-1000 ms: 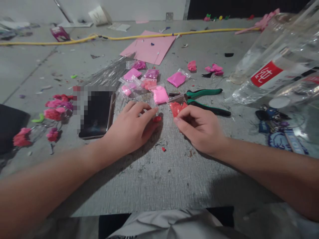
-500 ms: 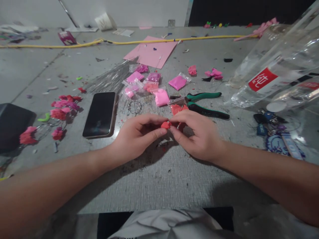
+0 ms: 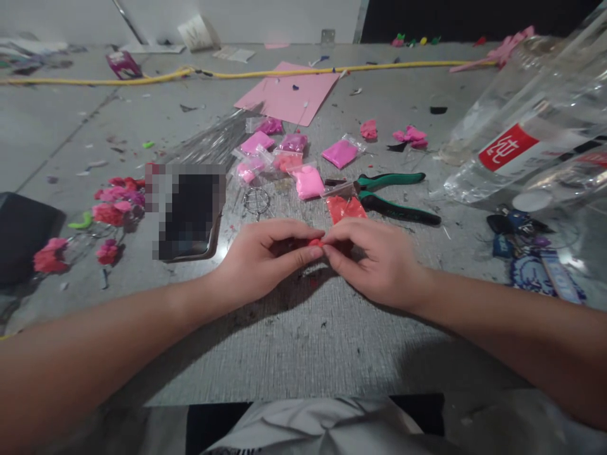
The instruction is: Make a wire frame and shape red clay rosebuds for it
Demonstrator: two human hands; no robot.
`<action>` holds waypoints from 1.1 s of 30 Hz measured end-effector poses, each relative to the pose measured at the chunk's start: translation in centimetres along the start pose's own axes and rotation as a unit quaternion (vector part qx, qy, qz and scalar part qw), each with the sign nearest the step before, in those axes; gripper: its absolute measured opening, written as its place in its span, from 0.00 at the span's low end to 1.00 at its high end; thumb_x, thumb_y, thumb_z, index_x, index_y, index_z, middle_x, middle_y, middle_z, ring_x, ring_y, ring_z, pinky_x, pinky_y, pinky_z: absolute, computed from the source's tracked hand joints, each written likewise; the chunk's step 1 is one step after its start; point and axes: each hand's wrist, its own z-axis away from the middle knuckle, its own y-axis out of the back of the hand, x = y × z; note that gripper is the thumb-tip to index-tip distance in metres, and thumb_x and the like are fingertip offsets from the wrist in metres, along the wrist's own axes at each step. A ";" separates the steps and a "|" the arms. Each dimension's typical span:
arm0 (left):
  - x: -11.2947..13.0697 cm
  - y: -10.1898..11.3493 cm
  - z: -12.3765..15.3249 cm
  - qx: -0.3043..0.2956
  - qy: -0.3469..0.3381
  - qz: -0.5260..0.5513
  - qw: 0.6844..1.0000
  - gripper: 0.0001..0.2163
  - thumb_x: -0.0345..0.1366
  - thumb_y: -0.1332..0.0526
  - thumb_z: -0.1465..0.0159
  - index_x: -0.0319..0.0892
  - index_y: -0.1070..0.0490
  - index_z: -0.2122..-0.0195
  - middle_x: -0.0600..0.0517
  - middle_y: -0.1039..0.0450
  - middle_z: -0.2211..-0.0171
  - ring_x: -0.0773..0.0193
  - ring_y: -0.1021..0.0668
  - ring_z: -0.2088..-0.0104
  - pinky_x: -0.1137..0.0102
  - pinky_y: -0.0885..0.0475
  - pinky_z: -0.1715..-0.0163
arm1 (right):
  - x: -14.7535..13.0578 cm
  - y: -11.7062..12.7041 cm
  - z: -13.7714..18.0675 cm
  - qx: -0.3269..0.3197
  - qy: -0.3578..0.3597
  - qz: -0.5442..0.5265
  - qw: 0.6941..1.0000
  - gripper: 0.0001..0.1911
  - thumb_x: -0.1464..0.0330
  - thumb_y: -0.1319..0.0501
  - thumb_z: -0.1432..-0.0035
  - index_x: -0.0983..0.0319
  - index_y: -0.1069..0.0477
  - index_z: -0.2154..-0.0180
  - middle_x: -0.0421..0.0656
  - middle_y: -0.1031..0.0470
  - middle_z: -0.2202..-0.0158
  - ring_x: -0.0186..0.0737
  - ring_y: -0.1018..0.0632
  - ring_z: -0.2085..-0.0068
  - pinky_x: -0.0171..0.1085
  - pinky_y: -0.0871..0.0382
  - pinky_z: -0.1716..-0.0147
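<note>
My left hand [image 3: 263, 256] and my right hand [image 3: 374, 256] meet at the middle of the grey table [image 3: 303, 341]. Both pinch a small red lump of clay [image 3: 315, 242] between thumbs and fingertips, so most of the lump is hidden. Just beyond my right hand lies a small clear bag of red clay [image 3: 345, 207]. Several bags of pink and purple clay [image 3: 308, 182] are spread behind it. A wire ring [image 3: 257, 201] lies ahead of my left hand.
Green-handled pliers [image 3: 389, 193] lie right of the bags. A phone [image 3: 188, 215] sits left of my hands, clay flowers [image 3: 111, 212] further left. Clear plastic bottles [image 3: 526, 126] and keys [image 3: 519, 230] crowd the right. Pink paper [image 3: 289, 95] and a yellow cable [image 3: 237, 71] lie at the back.
My left hand lifted the red lump off the table and both hands came together around it. The pinch is now tighter, with less of the clay showing.
</note>
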 end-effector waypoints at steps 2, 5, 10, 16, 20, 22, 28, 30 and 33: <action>0.2 -0.1 0.0 -0.002 0.000 -0.007 1.000 0.05 0.37 0.30 0.33 0.43 0.17 0.59 0.49 0.15 0.62 0.62 0.16 0.62 0.67 0.21 0.59 | 0.1 0.1 0.0 -0.018 -0.006 -0.004 1.000 0.04 0.72 0.39 0.32 0.63 0.27 0.63 0.40 0.23 0.68 0.32 0.25 0.68 0.33 0.32 0.67; 0.4 -0.2 0.1 0.004 -0.010 -0.024 1.000 0.06 0.37 0.32 0.32 0.40 0.19 0.60 0.50 0.17 0.64 0.65 0.17 0.64 0.70 0.23 0.62 | 0.3 0.2 0.1 -0.011 -0.036 -0.038 0.999 0.06 0.71 0.42 0.32 0.61 0.32 0.65 0.37 0.29 0.72 0.31 0.30 0.72 0.34 0.37 0.71; 0.0 0.2 0.0 0.029 -0.057 -0.127 0.990 0.07 0.37 0.34 0.30 0.39 0.20 0.55 0.49 0.16 0.61 0.64 0.17 0.62 0.70 0.23 0.60 | 0.7 0.3 0.4 0.035 -0.119 -0.097 0.988 0.14 0.67 0.49 0.25 0.58 0.39 0.68 0.35 0.37 0.76 0.33 0.34 0.75 0.37 0.40 0.72; -1.5 0.5 -0.4 0.011 -0.157 -0.313 0.937 0.07 0.30 0.37 0.30 0.39 0.20 0.54 0.46 0.15 0.54 0.56 0.16 0.54 0.62 0.21 0.52 | 0.6 0.2 0.0 0.002 -0.092 -0.037 0.995 0.09 0.66 0.41 0.27 0.61 0.28 0.63 0.35 0.29 0.75 0.31 0.28 0.75 0.35 0.37 0.73; -2.2 0.4 -0.5 0.038 -0.190 -0.360 0.913 0.08 0.29 0.38 0.30 0.37 0.20 0.54 0.42 0.16 0.52 0.52 0.16 0.54 0.56 0.19 0.51 | 0.4 -0.1 0.0 -0.005 -0.148 -0.073 0.986 0.05 0.66 0.35 0.31 0.61 0.25 0.60 0.38 0.21 0.70 0.32 0.21 0.73 0.33 0.30 0.71; -2.4 0.5 -0.6 0.052 -0.175 -0.360 0.915 0.08 0.29 0.38 0.30 0.37 0.20 0.54 0.41 0.17 0.51 0.52 0.15 0.54 0.56 0.19 0.52 | 0.2 0.0 0.0 -0.008 -0.162 -0.078 0.984 0.06 0.65 0.32 0.34 0.61 0.25 0.63 0.37 0.21 0.74 0.33 0.21 0.75 0.32 0.30 0.73; -2.8 0.8 -0.8 0.071 -0.170 -0.356 0.916 0.08 0.29 0.36 0.32 0.39 0.20 0.53 0.41 0.19 0.48 0.52 0.16 0.52 0.56 0.18 0.50 | 0.0 0.3 -0.1 -0.024 -0.171 -0.080 0.982 0.12 0.63 0.37 0.29 0.61 0.22 0.66 0.38 0.19 0.76 0.32 0.20 0.77 0.31 0.30 0.75; -2.3 0.7 -0.7 0.091 -0.179 -0.350 0.915 0.09 0.30 0.35 0.33 0.38 0.20 0.53 0.39 0.20 0.48 0.51 0.17 0.51 0.56 0.19 0.50 | 0.1 0.2 0.0 -0.019 -0.176 -0.098 0.979 0.12 0.65 0.41 0.26 0.61 0.22 0.62 0.39 0.17 0.71 0.31 0.19 0.75 0.31 0.28 0.74; -1.0 0.4 -0.4 0.112 -0.161 -0.281 0.940 0.09 0.32 0.36 0.32 0.37 0.20 0.53 0.41 0.20 0.53 0.59 0.17 0.59 0.65 0.20 0.61 | 0.0 0.2 0.2 0.004 -0.186 -0.123 0.975 0.09 0.64 0.38 0.29 0.61 0.21 0.59 0.40 0.16 0.70 0.33 0.19 0.75 0.32 0.29 0.76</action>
